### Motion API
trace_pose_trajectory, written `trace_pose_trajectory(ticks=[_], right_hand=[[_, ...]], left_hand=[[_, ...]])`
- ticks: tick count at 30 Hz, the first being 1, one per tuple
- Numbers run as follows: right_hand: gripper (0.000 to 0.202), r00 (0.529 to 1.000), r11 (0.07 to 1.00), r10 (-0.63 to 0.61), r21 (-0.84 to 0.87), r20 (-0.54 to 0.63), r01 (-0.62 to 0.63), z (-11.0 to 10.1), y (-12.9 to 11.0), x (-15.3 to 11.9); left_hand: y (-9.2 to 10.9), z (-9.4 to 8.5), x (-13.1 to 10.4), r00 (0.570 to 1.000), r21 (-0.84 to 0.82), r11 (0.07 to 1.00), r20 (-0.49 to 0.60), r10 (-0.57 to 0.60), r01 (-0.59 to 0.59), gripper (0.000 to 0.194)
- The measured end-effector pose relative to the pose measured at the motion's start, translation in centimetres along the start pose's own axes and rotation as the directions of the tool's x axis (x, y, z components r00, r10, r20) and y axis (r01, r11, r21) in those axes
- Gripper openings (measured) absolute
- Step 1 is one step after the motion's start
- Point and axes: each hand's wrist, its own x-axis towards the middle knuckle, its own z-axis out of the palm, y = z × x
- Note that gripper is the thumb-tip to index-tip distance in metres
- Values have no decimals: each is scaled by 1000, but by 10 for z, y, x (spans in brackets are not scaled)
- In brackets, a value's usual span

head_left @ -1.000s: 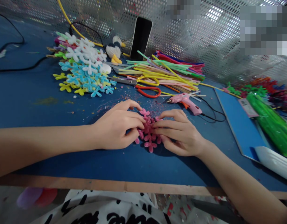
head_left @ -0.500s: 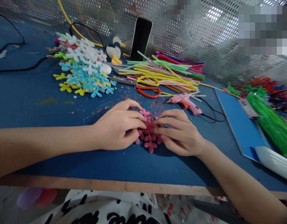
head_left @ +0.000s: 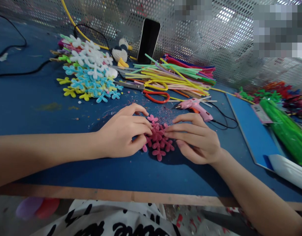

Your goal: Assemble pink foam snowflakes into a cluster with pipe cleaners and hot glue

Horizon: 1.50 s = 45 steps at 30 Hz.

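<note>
A small heap of pink fuzzy pipe-cleaner flowers [head_left: 159,141] lies on the blue tabletop between my hands. My left hand [head_left: 128,132] rests at the heap's left side, fingers bent and apart, the tips touching the flowers. From the right, my right hand [head_left: 196,139] reaches in with fingers stretched out and spread, its middle fingertips at the heap's edge. Neither hand grips a flower that I can see. Just beyond the right hand lies a pink glue gun [head_left: 196,108], its nozzle pointing left.
Scissors [head_left: 151,91] with red and yellow handles lie beyond the heap. Behind them are loose pipe cleaners [head_left: 170,77] and an upright phone [head_left: 148,41]. White, blue and yellow flowers [head_left: 89,70] are piled back left. A blue board [head_left: 251,131] and green bundle [head_left: 285,131] sit right.
My right hand has drawn back to the right and uncovered more of the pink flowers. My left hand has barely shifted.
</note>
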Motion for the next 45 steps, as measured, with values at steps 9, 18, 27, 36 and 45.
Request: trace_pose_trajectory(ticks=[9, 18, 27, 36, 45], right_hand=[[28, 989, 976, 149, 167, -19, -143, 4, -1, 1], [15, 908, 794, 418, 491, -14, -358, 8, -13, 5], [16, 902, 811, 431, 441, -6, -384, 14, -14, 6], [24, 939, 897, 337, 279, 66, -341, 14, -28, 15], [31, 961, 975, 187, -82, -201, -207, 21, -41, 15]], left_hand=[[1, 0, 1, 999, -4, 1000, -24, 30, -30, 25], [6, -1, 2, 991, 68, 990, -43, 123, -120, 36], [8, 2, -1, 983, 158, 972, -33, 182, -175, 39], [8, -2, -3, 962, 163, 955, -76, 263, -248, 20], [11, 3, -1, 953, 173, 956, -150, 265, -238, 10]])
